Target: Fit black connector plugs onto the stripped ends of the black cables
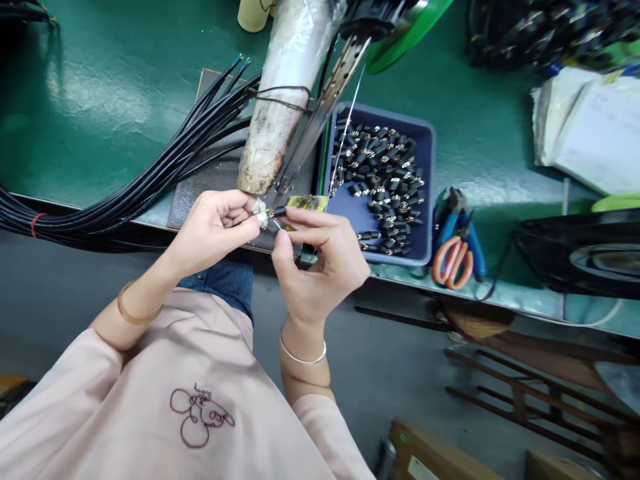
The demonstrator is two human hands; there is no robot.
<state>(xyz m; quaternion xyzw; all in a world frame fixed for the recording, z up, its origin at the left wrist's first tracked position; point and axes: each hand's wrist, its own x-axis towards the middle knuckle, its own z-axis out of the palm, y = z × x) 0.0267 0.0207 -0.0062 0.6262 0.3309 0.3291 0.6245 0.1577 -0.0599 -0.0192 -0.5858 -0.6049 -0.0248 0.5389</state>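
My left hand (213, 223) is closed, its thumb and finger pinching a small whitish piece (261, 215) with thin, partly yellow wires. My right hand (325, 257) is closed in a pinch around a small black connector (279, 211), whose front end meets those wires. A thin silvery strand (279, 225) shows by my right thumb; I cannot tell what it belongs to. Just above my fingers is the lower end of a perforated metal rod (345, 67), resembling a soldering iron. A wrapped pipe (280, 100) hangs beside it. Under my fingertips lies a yellow patch (315, 202).
A blue bin (427, 180) of black connectors stands right of my hands, with orange-handled pliers (453, 263) and blue-handled cutters (477, 250) beside it. Black cables (150, 177) lie to the left. A green reel (410, 37) is overhead; papers (595, 127) lie at far right.
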